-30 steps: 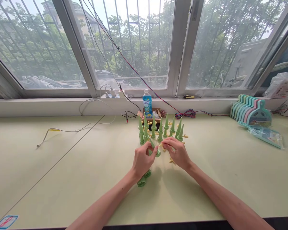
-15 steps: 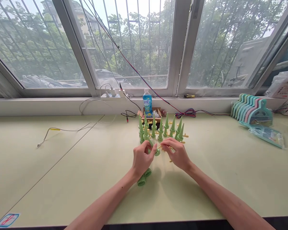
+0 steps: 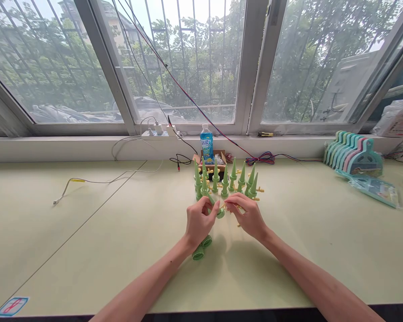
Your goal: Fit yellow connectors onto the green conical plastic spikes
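Observation:
My left hand (image 3: 200, 220) is closed around a green plant-watering spike (image 3: 220, 214), held tilted with its wide collar toward the right. From the right, my right hand (image 3: 248, 217) pinches a small yellow valve (image 3: 223, 206) against the spike's side; the fingers partly cover the joint. Just beyond both hands stand several green watering spikes (image 3: 225, 185), points up, many with yellow valves sticking out sideways. Below my left wrist lie green pieces with open round ends (image 3: 198, 254). Another yellow piece (image 3: 239, 225) shows under my right hand, mostly hidden.
Behind the spikes, a blue-labelled bottle (image 3: 207, 145) stands by a small cardboard box (image 3: 223, 156). Coiled red-and-black wires (image 3: 264, 158) lie near the sill. Pastel dustpan-like items (image 3: 352, 154) stand at right, with a bagged one (image 3: 369, 188) in front. A white cable (image 3: 97, 183) crosses the left.
My right hand has shifted very slightly, and the yellow valve stays against the spike. The left hand's hold on the spike is nearly unchanged.

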The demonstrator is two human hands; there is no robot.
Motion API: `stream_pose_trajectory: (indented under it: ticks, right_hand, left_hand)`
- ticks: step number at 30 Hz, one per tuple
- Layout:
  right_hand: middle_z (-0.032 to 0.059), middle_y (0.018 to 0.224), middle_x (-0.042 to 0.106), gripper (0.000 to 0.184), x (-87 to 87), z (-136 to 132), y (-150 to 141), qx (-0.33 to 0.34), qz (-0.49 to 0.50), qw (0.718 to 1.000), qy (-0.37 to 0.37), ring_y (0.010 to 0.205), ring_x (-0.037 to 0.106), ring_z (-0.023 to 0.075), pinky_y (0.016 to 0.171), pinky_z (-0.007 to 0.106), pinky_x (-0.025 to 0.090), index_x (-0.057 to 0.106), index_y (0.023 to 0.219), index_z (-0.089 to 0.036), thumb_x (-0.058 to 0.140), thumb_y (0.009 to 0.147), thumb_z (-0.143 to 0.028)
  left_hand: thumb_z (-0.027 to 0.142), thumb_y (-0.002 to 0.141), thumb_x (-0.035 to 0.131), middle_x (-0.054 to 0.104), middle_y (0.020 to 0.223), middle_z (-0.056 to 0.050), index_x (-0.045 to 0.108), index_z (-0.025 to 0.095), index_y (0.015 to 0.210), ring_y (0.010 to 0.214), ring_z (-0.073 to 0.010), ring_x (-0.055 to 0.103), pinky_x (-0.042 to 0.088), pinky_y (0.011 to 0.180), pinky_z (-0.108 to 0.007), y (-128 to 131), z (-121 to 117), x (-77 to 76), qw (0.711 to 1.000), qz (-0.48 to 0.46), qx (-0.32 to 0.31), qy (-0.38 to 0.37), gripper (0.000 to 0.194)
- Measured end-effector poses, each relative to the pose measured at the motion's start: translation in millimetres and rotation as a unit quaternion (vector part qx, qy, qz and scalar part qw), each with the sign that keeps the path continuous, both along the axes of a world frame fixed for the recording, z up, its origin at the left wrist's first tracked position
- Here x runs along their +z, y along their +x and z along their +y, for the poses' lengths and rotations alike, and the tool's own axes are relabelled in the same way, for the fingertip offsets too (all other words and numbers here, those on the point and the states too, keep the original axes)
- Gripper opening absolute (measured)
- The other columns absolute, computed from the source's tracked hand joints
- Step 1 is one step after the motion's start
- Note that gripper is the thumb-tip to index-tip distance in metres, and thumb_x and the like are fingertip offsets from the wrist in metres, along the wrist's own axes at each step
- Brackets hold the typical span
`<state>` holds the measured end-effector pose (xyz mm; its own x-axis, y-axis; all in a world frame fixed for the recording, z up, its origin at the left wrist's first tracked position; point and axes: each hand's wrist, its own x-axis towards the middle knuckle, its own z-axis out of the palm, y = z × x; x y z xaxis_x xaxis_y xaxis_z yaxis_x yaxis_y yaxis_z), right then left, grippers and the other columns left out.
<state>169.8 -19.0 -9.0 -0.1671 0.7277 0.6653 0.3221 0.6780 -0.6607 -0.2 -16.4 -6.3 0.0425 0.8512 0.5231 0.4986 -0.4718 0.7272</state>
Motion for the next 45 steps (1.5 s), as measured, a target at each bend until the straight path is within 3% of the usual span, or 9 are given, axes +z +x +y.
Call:
stream_pose_trajectory:
  ticks: [15,29,36,45]
  right_hand:
    - [0.0014,0.072,0.059,0.017,-0.6,0,0,0.002,-0.013,1.000,-0.010,0.061,0.056,0.0135,0.061,0.027,0.046,0.065,0.085,-0.019,0.052,0.094,-0.024]
    - [0.0028,0.079,0.062,0.009,-4.9,2,2,0.015,-0.036,0.999,-0.010,0.066,0.057,0.0144,0.061,0.027,0.046,0.066,0.091,-0.020,0.059,0.091,-0.024]
    - [0.0002,0.064,0.058,0.013,-6.3,2,2,0.010,-0.049,0.999,-0.021,0.060,0.052,0.0140,0.057,0.026,0.042,0.066,0.083,-0.019,0.058,0.091,-0.025]
    - [0.0004,0.060,0.054,0.026,-10.6,5,1,-0.018,-0.084,0.996,-0.025,0.056,0.043,0.0124,0.053,0.024,0.034,0.060,0.070,-0.017,0.053,0.093,-0.029]
  left_hand:
    - [0.037,0.084,0.063,0.045,0.050,0.006,0.047,0.018,0.063,0.043,-0.0062,0.033,0.032,0.046,-0.019,0,2,-0.2,0.999,-0.018,-0.002,0.038,0.032]
    - [0.032,0.083,0.064,0.043,0.050,0.007,0.045,0.018,0.064,0.043,-0.0056,0.031,0.032,0.045,-0.019,-1,4,-2.5,0.998,-0.013,0.000,0.064,0.030]
    - [0.032,0.086,0.061,0.046,0.055,0.006,0.047,0.018,0.068,0.044,-0.0057,0.036,0.036,0.047,-0.019,-2,5,-4.5,0.994,0.022,-0.028,0.099,0.027]
    - [0.029,0.087,0.060,0.050,0.061,0.004,0.054,0.018,0.074,0.051,-0.0076,0.044,0.041,0.050,-0.019,-3,7,-10.8,0.991,0.030,-0.064,0.114,0.018]
